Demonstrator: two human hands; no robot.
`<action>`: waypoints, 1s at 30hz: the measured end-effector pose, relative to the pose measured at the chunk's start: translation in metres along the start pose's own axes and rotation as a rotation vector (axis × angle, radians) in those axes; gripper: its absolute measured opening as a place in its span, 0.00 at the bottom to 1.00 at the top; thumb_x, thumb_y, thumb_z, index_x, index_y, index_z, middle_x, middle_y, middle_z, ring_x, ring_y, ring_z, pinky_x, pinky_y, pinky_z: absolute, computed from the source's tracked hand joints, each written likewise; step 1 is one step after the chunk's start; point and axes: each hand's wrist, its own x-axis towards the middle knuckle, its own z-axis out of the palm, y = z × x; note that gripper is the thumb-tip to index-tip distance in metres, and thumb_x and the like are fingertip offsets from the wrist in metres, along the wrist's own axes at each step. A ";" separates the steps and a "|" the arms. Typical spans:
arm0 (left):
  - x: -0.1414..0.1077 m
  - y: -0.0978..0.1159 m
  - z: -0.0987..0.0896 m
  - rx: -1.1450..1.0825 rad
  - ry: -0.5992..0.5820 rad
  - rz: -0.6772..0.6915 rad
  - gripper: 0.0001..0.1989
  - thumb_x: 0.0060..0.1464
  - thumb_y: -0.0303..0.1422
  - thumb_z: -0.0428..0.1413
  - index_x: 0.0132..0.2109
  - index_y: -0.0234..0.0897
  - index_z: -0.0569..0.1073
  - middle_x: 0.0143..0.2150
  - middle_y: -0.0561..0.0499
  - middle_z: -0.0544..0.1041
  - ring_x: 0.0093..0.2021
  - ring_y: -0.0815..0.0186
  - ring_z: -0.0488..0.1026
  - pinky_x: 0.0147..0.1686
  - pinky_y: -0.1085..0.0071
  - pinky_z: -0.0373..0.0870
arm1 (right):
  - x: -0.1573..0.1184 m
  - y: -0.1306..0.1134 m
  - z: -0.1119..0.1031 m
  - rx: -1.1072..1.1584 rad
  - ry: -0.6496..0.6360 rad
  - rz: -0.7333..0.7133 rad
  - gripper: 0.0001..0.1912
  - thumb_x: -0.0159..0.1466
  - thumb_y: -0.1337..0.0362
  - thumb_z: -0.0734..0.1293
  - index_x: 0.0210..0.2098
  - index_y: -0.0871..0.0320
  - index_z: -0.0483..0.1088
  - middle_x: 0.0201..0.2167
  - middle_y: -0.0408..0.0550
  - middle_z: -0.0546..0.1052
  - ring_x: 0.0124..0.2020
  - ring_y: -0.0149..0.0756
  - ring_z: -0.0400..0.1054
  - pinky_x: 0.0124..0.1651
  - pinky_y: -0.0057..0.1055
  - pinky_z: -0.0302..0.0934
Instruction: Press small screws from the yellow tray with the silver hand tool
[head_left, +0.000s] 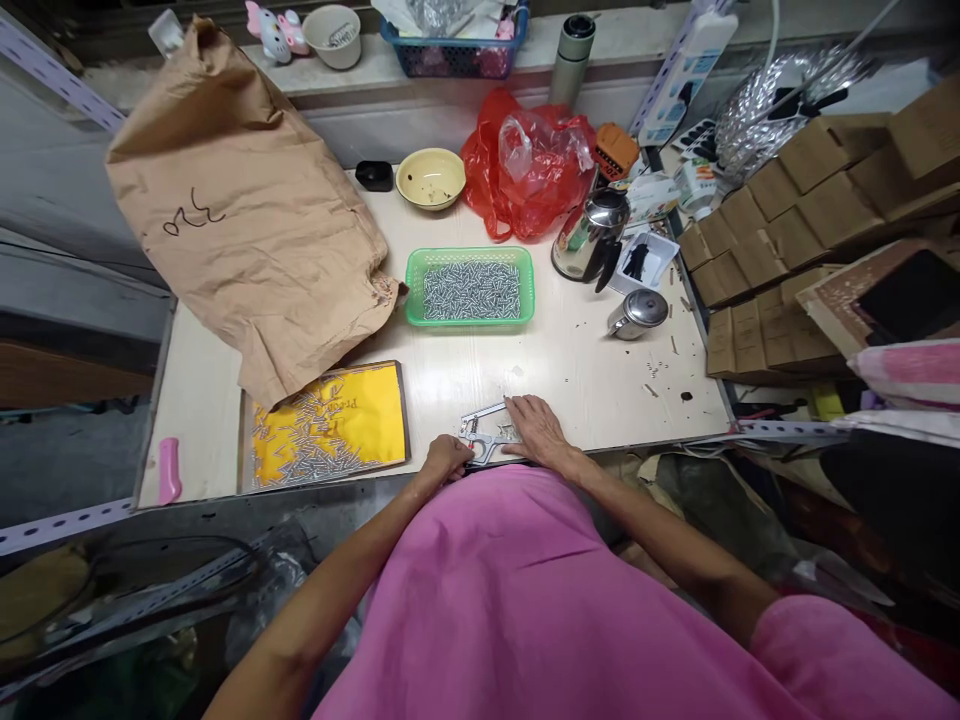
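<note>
At the table's front edge lies a silver plier-like metal tool [484, 436], its two handles spread apart and a small red part near its left end. My right hand [541, 432] rests over the handle ends, fingers bent around them. Close against the tool's left end, my left hand [448, 457] has its fingers pinched together; what sits between them is hidden. Left of it, a yellow tray [379, 415] carries many small silver pins. Beyond the tool stands a green plastic basket [416, 316] filled with similar small metal pins.
A large brown paper sack [247, 210] covers the table's back left. Behind the basket are a yellow bowl [430, 160] and a red plastic bag [487, 150]. A steel kettle [589, 240] and metal cup [637, 314] stand right, near stacked cardboard boxes [795, 235]. A pink handle-like piece [169, 470] lies left.
</note>
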 end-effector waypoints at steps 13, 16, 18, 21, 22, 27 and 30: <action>-0.007 -0.002 0.005 -0.193 0.083 0.040 0.04 0.48 0.28 0.57 0.29 0.33 0.69 0.16 0.58 0.67 0.17 0.74 0.66 0.21 0.78 0.67 | 0.026 0.008 0.011 -0.064 0.054 0.173 0.14 0.67 0.69 0.57 0.46 0.54 0.73 0.41 0.52 0.73 0.45 0.43 0.59 0.43 0.35 0.56; -0.005 -0.005 0.005 -0.207 0.084 0.032 0.04 0.49 0.29 0.57 0.29 0.34 0.69 0.14 0.58 0.66 0.15 0.73 0.65 0.20 0.77 0.67 | 0.023 0.007 0.006 -0.036 0.046 0.126 0.13 0.66 0.65 0.62 0.50 0.56 0.70 0.43 0.52 0.72 0.46 0.43 0.59 0.45 0.36 0.56; -0.004 -0.006 0.006 -0.220 0.084 0.031 0.04 0.49 0.29 0.56 0.28 0.34 0.69 0.14 0.58 0.66 0.15 0.72 0.65 0.20 0.76 0.67 | 0.016 0.005 0.003 -0.013 0.055 0.081 0.24 0.63 0.56 0.66 0.56 0.59 0.65 0.48 0.55 0.71 0.49 0.45 0.58 0.49 0.38 0.55; -0.004 -0.007 0.007 -0.256 0.091 0.036 0.04 0.48 0.29 0.57 0.28 0.33 0.70 0.14 0.58 0.66 0.15 0.73 0.65 0.20 0.76 0.68 | 0.005 0.001 -0.001 -0.025 0.047 0.033 0.43 0.54 0.46 0.71 0.61 0.62 0.58 0.52 0.58 0.68 0.52 0.49 0.57 0.54 0.44 0.51; -0.004 -0.007 0.007 -0.267 0.093 0.041 0.04 0.47 0.29 0.57 0.28 0.33 0.70 0.14 0.58 0.67 0.16 0.73 0.65 0.21 0.76 0.68 | 0.004 -0.001 -0.001 -0.041 0.043 0.027 0.46 0.52 0.46 0.73 0.61 0.63 0.57 0.52 0.59 0.67 0.52 0.49 0.57 0.56 0.45 0.50; -0.008 -0.010 0.007 -0.291 0.061 0.061 0.07 0.48 0.32 0.58 0.28 0.33 0.70 0.15 0.57 0.68 0.17 0.73 0.66 0.23 0.75 0.69 | 0.003 -0.006 0.002 -0.099 0.032 0.028 0.42 0.52 0.52 0.74 0.59 0.64 0.59 0.49 0.57 0.70 0.50 0.47 0.59 0.59 0.45 0.46; -0.010 -0.014 0.001 -0.263 0.020 0.041 0.09 0.51 0.35 0.57 0.30 0.32 0.72 0.16 0.56 0.69 0.19 0.71 0.68 0.26 0.74 0.69 | 0.004 -0.007 0.004 -0.109 0.019 0.018 0.34 0.55 0.55 0.74 0.56 0.62 0.63 0.46 0.55 0.72 0.47 0.45 0.62 0.57 0.43 0.48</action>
